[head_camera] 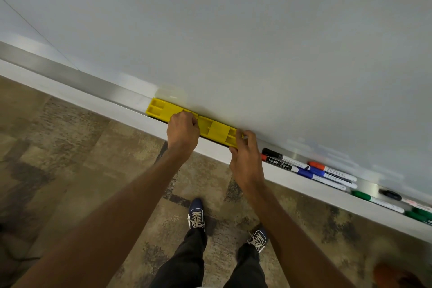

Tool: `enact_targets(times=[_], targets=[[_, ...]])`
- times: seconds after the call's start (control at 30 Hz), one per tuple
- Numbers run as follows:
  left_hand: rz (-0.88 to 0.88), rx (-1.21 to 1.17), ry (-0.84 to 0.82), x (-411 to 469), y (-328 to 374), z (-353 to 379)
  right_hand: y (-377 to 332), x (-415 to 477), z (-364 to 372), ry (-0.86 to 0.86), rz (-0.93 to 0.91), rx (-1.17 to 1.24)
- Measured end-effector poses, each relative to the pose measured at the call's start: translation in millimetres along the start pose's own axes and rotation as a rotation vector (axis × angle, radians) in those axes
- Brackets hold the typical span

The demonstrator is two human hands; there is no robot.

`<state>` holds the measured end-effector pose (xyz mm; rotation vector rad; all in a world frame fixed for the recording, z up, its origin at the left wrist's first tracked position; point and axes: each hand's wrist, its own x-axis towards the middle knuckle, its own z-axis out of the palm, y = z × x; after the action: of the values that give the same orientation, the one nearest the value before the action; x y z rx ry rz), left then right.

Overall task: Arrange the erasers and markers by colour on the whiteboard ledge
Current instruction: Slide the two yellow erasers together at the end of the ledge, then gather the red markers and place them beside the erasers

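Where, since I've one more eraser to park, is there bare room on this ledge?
Bare: the long silver metal ledge left of the left yellow plastic eraser, out to the picture's edge. A narrow gap lies between the right hand, gripping the right yellow plastic eraser, and the black-capped white marker. Beyond that the red-capped marker, blue-capped markers and green-capped markers crowd it.

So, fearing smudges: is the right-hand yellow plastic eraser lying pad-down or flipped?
Pad-down: the right-hand yellow plastic eraser shows its recessed top, dark pad edge beneath; the right hand grips its end.
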<state>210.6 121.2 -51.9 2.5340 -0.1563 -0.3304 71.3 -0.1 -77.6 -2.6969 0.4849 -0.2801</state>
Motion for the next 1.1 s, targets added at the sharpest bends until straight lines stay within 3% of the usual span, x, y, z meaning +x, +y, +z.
enact_targets(times=[0.33,0.7,0.93,1.1], targets=[[0.141,-0.023,0.058,-26.8,5.9,5.0,17.3,-9.1,-15.0,0.075,0.03,-0.117],[0.388,0.018,-0.092,-98.1,45.7,55.4,91.9,-54.0,-56.0,0.042,0.159,-0.17],[0.338,-0.03,-0.101,-128.4,61.1,83.0,111.0,-51.1,-63.7,-0.137,0.106,-0.262],[0.17,-0.163,-0.164,-140.7,69.2,91.3,115.7,-42.8,-63.0,-0.199,0.07,-0.285]])
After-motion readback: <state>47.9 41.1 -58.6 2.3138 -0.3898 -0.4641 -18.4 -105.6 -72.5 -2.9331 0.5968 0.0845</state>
